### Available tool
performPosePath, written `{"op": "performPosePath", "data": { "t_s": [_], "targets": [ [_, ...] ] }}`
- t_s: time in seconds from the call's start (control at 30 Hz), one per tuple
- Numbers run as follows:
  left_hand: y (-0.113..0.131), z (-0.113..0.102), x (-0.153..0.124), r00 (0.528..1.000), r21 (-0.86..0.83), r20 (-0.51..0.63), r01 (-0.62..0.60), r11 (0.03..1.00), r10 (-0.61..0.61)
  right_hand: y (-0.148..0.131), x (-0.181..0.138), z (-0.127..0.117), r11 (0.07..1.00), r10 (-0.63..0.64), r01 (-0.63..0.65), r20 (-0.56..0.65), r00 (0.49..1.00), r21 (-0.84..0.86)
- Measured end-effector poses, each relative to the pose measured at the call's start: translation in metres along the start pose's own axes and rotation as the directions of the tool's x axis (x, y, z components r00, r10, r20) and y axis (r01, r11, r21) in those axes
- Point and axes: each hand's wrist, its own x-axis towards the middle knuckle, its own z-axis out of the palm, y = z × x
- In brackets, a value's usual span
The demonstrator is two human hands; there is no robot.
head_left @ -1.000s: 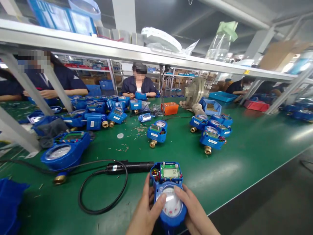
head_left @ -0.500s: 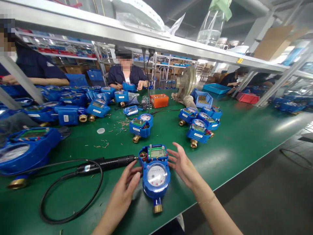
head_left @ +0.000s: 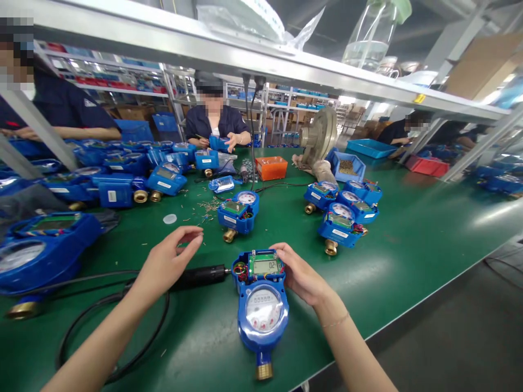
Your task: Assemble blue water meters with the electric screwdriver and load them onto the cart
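A blue water meter (head_left: 261,302) with a round dial, a green display board and a brass end lies on the green bench (head_left: 392,256) in front of me. My right hand (head_left: 300,272) rests against the meter's upper right side, fingers curled onto the housing by the display. My left hand (head_left: 167,261) hovers above the black electric screwdriver (head_left: 196,276), thumb and fingers loosely apart, nothing in it. The screwdriver's tip points at the meter's left side and its black cable (head_left: 102,321) loops toward me.
Several more blue meters lie about: one (head_left: 237,212) just beyond mine, a cluster (head_left: 343,209) at right, a large one (head_left: 36,253) at left, many at back left. An orange box (head_left: 271,167) and blue bins stand farther back. Other people work across the bench.
My left hand left the meter's lower left side and rose over the screwdriver. My right hand closed in onto the meter's upper right. The view shifted slightly.
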Motion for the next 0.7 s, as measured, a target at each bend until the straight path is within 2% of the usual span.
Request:
{"op": "performPosePath", "data": {
  "t_s": [0.17, 0.33, 0.43, 0.53, 0.63, 0.7],
  "targets": [
    [-0.001, 0.007, 0.046, 0.999, -0.144, 0.035, -0.006, 0.99, 0.012, 0.0, 0.002, -0.001, 1.0, -0.005, 0.005, 0.017, 1.0, 0.003],
    [-0.002, 0.025, 0.078, 0.992, -0.075, 0.015, -0.125, 0.989, 0.127, -0.001, 0.005, 0.002, 0.999, -0.047, 0.047, 0.009, 0.999, 0.016],
    [-0.011, 0.043, 0.082, 0.986, -0.038, 0.027, -0.165, 0.986, 0.166, 0.0, 0.007, 0.002, 0.999, -0.038, 0.038, 0.001, 0.999, 0.012],
    [-0.019, 0.059, 0.077, 0.975, 0.016, -0.03, -0.221, 0.975, 0.222, 0.003, 0.009, 0.0, 0.999, -0.036, 0.036, 0.003, 0.999, 0.017],
    [-0.017, 0.067, 0.07, 0.955, 0.172, -0.126, -0.246, 0.954, 0.269, 0.006, 0.012, -0.003, 1.0, -0.024, 0.024, 0.011, 1.0, 0.013],
    [-0.014, 0.068, 0.067, 0.94, 0.306, -0.147, -0.252, 0.918, 0.307, 0.007, 0.013, -0.004, 1.0, -0.019, 0.019, 0.021, 1.0, -0.001]
  ]
}}
